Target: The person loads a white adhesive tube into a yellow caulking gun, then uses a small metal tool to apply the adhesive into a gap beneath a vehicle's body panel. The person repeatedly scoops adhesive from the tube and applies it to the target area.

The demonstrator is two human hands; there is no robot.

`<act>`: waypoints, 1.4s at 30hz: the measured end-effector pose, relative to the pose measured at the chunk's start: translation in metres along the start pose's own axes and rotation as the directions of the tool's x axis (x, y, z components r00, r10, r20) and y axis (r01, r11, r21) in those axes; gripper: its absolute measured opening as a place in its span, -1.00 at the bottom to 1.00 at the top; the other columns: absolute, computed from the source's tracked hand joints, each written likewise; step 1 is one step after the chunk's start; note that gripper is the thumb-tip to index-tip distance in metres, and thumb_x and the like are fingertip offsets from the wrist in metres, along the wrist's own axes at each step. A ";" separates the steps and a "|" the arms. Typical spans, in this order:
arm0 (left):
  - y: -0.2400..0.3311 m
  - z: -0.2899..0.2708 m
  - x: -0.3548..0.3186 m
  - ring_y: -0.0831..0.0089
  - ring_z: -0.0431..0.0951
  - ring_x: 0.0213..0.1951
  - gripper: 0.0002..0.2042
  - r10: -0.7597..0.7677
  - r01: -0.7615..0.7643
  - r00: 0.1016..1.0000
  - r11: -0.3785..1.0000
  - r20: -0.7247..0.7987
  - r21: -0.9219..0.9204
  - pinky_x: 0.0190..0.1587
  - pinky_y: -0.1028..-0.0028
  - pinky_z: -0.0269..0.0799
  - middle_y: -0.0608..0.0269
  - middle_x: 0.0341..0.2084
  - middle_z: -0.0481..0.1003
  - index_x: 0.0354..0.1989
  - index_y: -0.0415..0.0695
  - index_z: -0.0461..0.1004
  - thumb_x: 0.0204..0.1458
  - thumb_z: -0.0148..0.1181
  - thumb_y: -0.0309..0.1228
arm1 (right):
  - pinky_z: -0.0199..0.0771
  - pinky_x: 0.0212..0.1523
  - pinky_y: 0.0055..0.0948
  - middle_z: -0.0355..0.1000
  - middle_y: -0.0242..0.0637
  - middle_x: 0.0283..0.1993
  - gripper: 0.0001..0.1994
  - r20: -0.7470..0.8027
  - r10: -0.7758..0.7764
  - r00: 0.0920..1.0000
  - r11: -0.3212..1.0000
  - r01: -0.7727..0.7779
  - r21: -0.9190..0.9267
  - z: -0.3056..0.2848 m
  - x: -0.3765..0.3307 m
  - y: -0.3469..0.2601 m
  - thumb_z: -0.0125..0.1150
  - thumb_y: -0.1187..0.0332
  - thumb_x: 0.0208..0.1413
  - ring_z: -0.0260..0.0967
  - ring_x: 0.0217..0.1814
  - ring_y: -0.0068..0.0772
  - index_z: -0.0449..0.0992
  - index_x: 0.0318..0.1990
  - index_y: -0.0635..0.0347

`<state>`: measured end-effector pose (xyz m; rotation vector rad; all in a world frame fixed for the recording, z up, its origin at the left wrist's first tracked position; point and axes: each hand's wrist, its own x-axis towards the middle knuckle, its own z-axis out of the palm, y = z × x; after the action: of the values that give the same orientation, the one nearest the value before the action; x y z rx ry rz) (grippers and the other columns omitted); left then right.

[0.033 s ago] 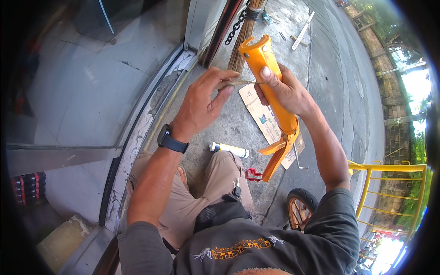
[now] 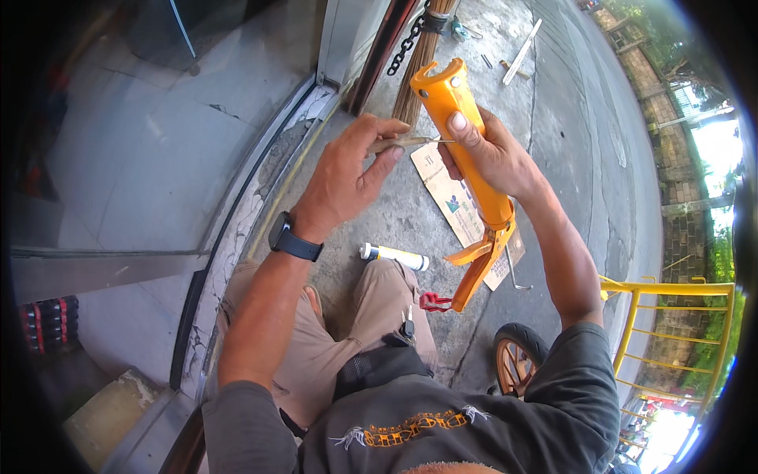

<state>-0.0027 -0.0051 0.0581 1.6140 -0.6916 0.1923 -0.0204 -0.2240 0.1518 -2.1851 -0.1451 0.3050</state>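
Note:
My right hand (image 2: 502, 158) is wrapped round the barrel of an orange caulking gun (image 2: 491, 204), thumb on top. The gun's open front end points up and away; its handle and trigger hang toward me, with a red strap (image 2: 435, 302) at the handle's end. My left hand (image 2: 338, 178), with a dark watch on its wrist, pinches a slim tan tool (image 2: 404, 142). The tool's thin metal tip reaches the side of the barrel by my right fingers; whether it goes into the barrel, I cannot tell. A white sealant cartridge (image 2: 395, 257) lies on the ground by my knee.
A flat cardboard piece (image 2: 444, 189) lies beneath the gun. Beyond are a stick broom (image 2: 418, 75), a black chain (image 2: 404, 49) and pale strips (image 2: 523, 52). A glass door frame (image 2: 110, 268) borders my left. On the right are a wheel (image 2: 517, 359) and yellow railing (image 2: 671, 290).
The caulking gun has risen very slightly, and the red strap at its handle has swung a little to the left. Both hands keep their hold.

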 end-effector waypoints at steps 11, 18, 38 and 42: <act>-0.006 -0.010 0.001 0.28 0.64 -0.15 -0.78 -0.015 0.005 0.991 0.997 0.135 0.074 -0.09 0.32 0.51 0.13 -0.27 0.58 -0.10 -0.23 0.49 0.28 0.20 -0.32 | 0.44 -0.40 -0.48 0.40 -0.36 -0.43 -0.23 0.051 0.076 0.996 0.989 -0.081 0.121 0.010 0.002 0.005 -0.24 -0.43 0.31 0.41 -0.46 -0.53 0.38 0.01 0.24; -0.030 -0.035 0.000 0.39 0.46 -0.41 -0.76 -0.294 0.272 0.949 0.946 0.112 0.174 -0.27 0.37 0.42 0.21 -0.43 0.50 -0.10 -0.21 0.47 0.37 0.07 -0.26 | 0.43 -0.41 -0.50 0.39 -0.34 -0.42 -0.20 -0.156 0.119 0.981 0.987 -0.100 0.124 -0.054 -0.032 0.015 -0.24 -0.45 0.29 0.38 -0.47 -0.53 0.39 0.03 0.25; -0.046 -0.002 0.000 0.09 0.62 -0.06 -0.74 -0.655 0.186 0.716 -0.156 0.242 -0.970 -0.13 0.37 0.68 0.00 -0.20 0.55 -0.16 -0.14 0.25 0.47 -0.29 -0.23 | 0.51 -0.34 -0.30 0.46 -0.21 -0.49 -0.45 -0.152 -0.255 0.955 0.965 0.240 -0.105 0.043 -0.003 -0.013 0.24 -0.10 0.27 0.55 -0.44 -0.35 0.44 0.09 0.25; -0.040 -0.013 0.000 0.14 0.64 -0.05 -0.74 -0.624 0.208 0.735 -0.165 0.266 -0.964 -0.14 0.30 0.65 0.04 -0.20 0.56 -0.17 -0.10 0.25 0.47 -0.32 -0.23 | 0.50 -0.38 -0.32 0.46 -0.20 -0.51 -0.48 -0.142 -0.239 0.961 0.971 0.233 -0.055 0.049 -0.002 -0.015 0.26 -0.05 0.27 0.55 -0.46 -0.33 0.45 0.07 0.28</act>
<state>0.0220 0.0078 0.0269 0.1919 0.1659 -0.5251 -0.0354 -0.1771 0.1361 -2.1919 -0.3278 0.0049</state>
